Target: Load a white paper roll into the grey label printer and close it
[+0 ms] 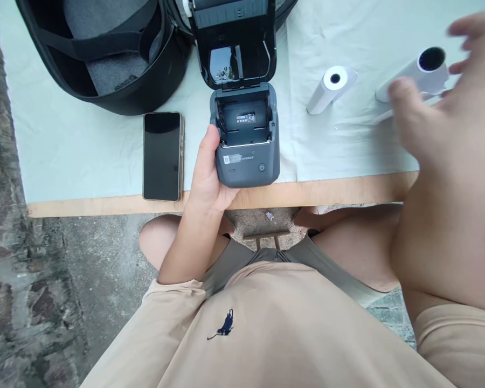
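Note:
My left hand (209,175) grips the left side and underside of a dark grey thermal printer (248,167) at the table's front edge. The printer's lid (236,59) is swung up, and the paper bay inside holds no roll. At the right, my right hand (448,116) is spread beside a large white paper roll (402,75), thumb apart from the fingers. It is slightly blurred and covers part of the roll; I see no grip on it. A smaller white paper roll (320,98) stands between the printer and that hand.
A black smartphone (162,156) lies left of the printer by the wooden table edge (327,189). An open black case (141,97) with a strap and grey lining stands at the back left. Pale green cloth (84,156) covers the table. My knees are below the edge.

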Action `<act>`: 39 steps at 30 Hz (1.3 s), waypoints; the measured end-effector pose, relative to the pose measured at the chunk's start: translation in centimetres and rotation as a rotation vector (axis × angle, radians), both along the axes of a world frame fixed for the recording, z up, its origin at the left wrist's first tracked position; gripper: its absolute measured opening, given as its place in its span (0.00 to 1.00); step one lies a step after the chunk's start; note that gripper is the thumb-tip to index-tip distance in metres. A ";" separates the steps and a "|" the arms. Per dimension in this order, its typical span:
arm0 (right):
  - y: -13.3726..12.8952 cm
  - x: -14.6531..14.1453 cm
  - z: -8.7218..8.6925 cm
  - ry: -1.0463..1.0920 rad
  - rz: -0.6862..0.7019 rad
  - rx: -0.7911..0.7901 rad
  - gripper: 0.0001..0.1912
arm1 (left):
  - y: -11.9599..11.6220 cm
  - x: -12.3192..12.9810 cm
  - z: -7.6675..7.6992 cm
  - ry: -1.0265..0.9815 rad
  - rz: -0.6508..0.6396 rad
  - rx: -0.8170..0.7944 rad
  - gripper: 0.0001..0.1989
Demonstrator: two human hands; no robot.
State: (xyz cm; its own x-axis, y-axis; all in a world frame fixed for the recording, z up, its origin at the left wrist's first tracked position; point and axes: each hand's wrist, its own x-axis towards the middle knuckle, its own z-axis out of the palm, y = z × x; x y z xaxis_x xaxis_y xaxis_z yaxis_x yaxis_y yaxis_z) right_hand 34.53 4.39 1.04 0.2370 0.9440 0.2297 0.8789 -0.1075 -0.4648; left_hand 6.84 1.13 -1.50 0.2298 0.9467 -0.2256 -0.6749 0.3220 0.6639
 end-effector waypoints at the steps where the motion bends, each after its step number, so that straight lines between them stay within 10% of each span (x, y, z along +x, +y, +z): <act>1: 0.1 -0.1 -0.4 -0.040 0.021 -0.027 0.32 | 0.0 0.0 0.0 -0.011 -0.003 -0.001 0.20; 11: 1.5 -0.9 -1.4 -0.086 -0.077 -0.069 0.25 | 0.2 0.2 0.0 -0.014 0.000 -0.016 0.18; 18: -0.8 -2.7 0.4 0.277 0.213 0.231 0.28 | 0.0 0.2 0.2 -0.015 -0.006 -0.028 0.18; 24: -1.8 -6.6 1.0 1.420 0.209 -0.255 0.20 | 0.0 0.5 0.5 0.021 0.018 -0.028 0.21; 39: -1.7 -7.2 1.7 1.721 0.230 -0.531 0.18 | 0.0 0.7 0.8 0.074 0.029 -0.051 0.19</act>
